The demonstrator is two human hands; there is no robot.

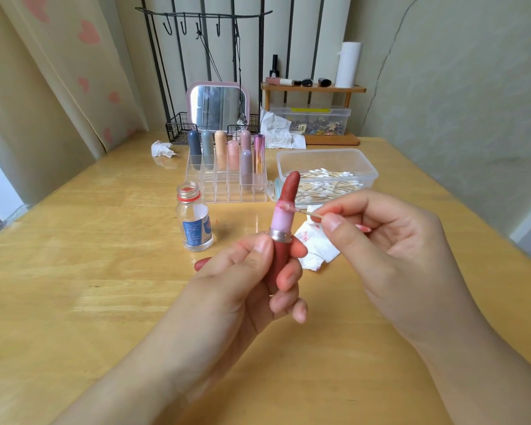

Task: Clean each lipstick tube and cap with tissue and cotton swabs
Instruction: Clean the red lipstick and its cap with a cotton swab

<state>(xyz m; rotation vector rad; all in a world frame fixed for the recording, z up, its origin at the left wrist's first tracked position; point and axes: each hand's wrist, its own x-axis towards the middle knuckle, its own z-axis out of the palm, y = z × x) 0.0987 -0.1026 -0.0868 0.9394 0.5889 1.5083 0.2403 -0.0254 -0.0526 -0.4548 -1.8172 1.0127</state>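
Note:
My left hand (252, 277) grips an uncapped lipstick (284, 216) upright by its dark red base; the red bullet sticks up from a pink inner tube with a silver ring. My right hand (377, 234) pinches a cotton swab (304, 211) whose tip touches the rim of the pink tube just below the bullet. A red cap (202, 264) lies on the table behind my left hand, mostly hidden. A stained tissue (314, 246) lies under my right hand.
A clear organizer (227, 185) holds several capped lipsticks. An open glass bottle (194, 217) stands left of it. A plastic box of cotton swabs (325, 176) sits at right. Crumpled tissues (163, 148), a mirror (217, 107) and a small shelf stand at the back.

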